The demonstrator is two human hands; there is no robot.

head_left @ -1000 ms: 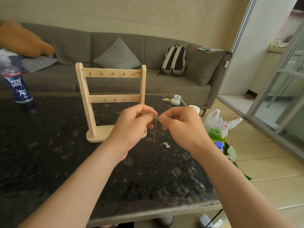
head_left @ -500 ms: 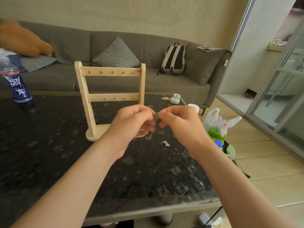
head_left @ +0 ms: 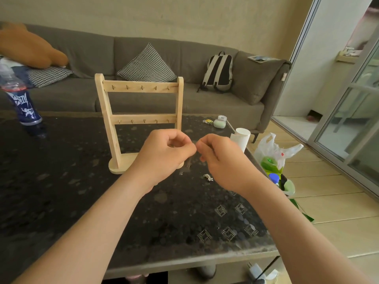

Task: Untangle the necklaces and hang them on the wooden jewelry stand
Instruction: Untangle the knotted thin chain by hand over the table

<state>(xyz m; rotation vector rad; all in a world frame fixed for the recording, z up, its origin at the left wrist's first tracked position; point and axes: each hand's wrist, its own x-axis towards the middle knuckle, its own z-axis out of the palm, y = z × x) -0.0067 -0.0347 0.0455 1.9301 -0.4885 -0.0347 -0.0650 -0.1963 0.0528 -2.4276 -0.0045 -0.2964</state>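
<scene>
I hold both hands up over the table [head_left: 61, 181], fingers [head_left: 189, 148] curled and the tips almost meeting. My left hand [head_left: 164, 152] and my right hand [head_left: 223, 160] each pinch a thin necklace [head_left: 187, 165] between thumb and forefinger. It is blurred, so I cannot see the exact point of the grip. Its length hangs down from the fingers toward the table, slanted a little to the left.

The stand [head_left: 139, 119] is just behind the fingers, farther from me. Its bars run left to right and the upper hooks [head_left: 142, 87] are above the fingers. My left hand is nearer to it. A second necklace [head_left: 208, 177] lies in a small heap on the table, below my right hand.

One second ago the necklace hung straight and sharp. Now it swings, and a small gap is open between my fingertips.
</scene>
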